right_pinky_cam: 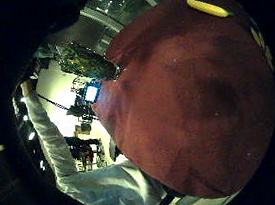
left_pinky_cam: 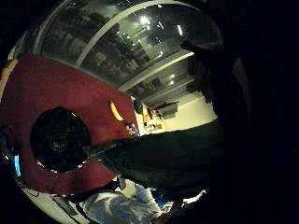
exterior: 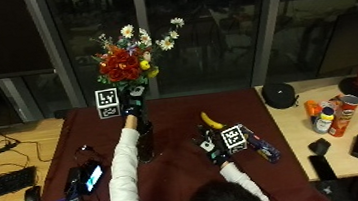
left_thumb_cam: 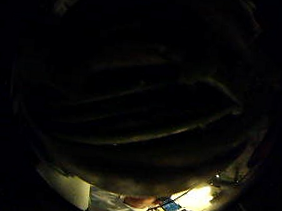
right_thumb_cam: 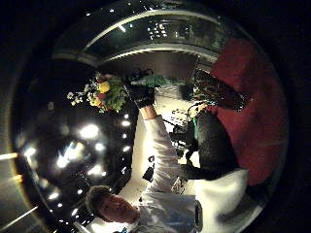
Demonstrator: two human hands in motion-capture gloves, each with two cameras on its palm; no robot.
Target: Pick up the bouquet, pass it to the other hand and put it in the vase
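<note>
Bouquet (exterior: pixel 124 61): raised above the vase (exterior: pixel 145 143)
Left hand (exterior: pixel 132 104): grasping its stems
Right hand (exterior: pixel 214 144): released, on the desk (exterior: pixel 187 180)

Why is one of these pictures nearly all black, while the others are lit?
In the left thumb side palm view, something dark sits close against the lens, leaving a lit sliver at the rim. The outside view is evenly lit: the left hand holds the bouquet up. In the right thumb side palm view, ceiling lights glare.
</note>
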